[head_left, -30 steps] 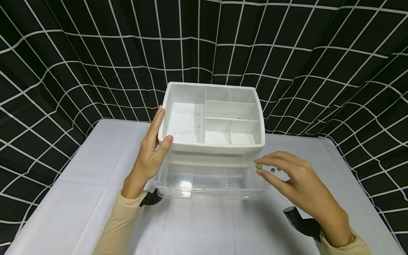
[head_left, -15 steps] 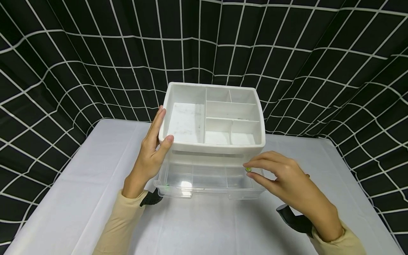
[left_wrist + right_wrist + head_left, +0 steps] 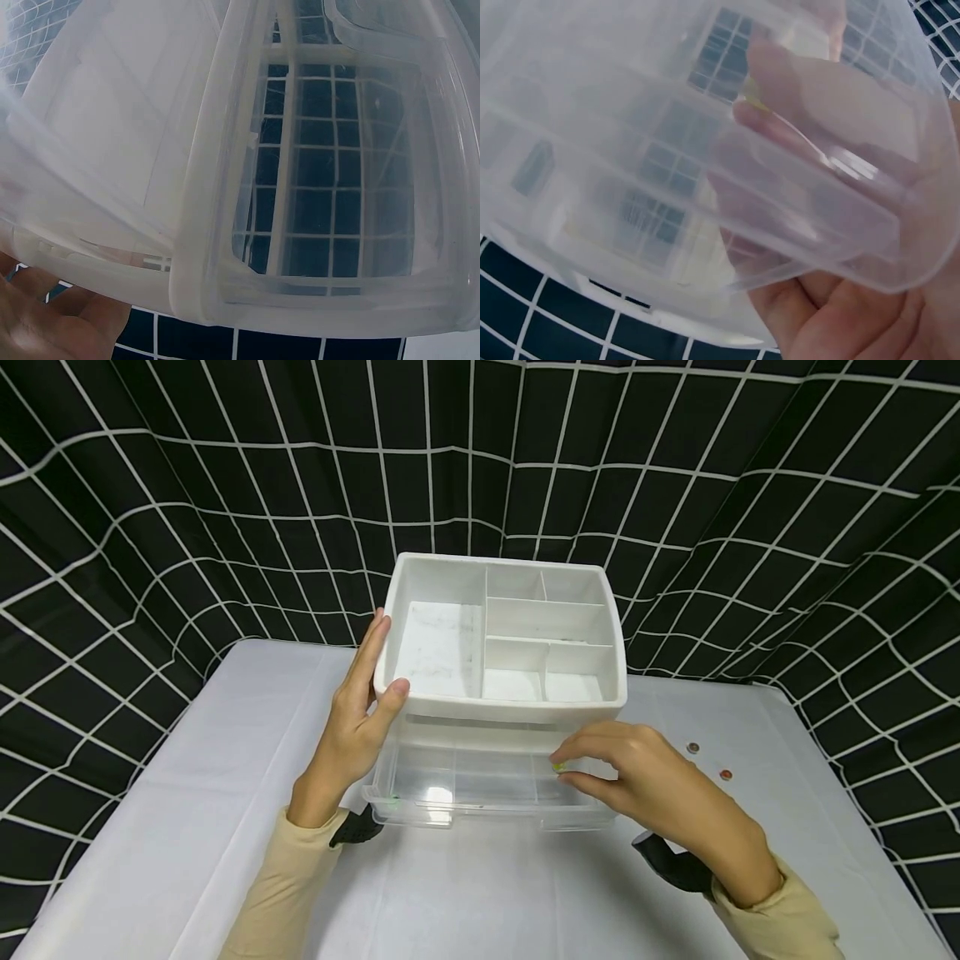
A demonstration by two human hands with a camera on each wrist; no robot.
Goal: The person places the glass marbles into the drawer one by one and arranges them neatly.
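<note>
A white organizer (image 3: 555, 620) with a divided top tray stands mid-table, its clear drawer (image 3: 480, 777) pulled out toward me. My left hand (image 3: 356, 718) rests against the organizer's left side, fingers straight along the wall and thumb on the front rim corner. Over the right part of the drawer, my right hand (image 3: 637, 768) pinches a small yellow-green round piece (image 3: 558, 767) between thumb and fingertips. Through the drawer's clear plastic, the right wrist view shows these fingers and the yellow-green piece (image 3: 755, 96).
Two small round pieces lie on the white table to the right, a brownish one (image 3: 693, 747) and a reddish one (image 3: 726, 774). A tiny green spot (image 3: 393, 799) shows at the drawer's left front. Black cloth with a white grid (image 3: 450, 452) hangs behind the table.
My right hand has moved left, carrying the yellow-green piece from beside the drawer to over its right part. The brownish and reddish pieces have come into view. My left hand stays put.
</note>
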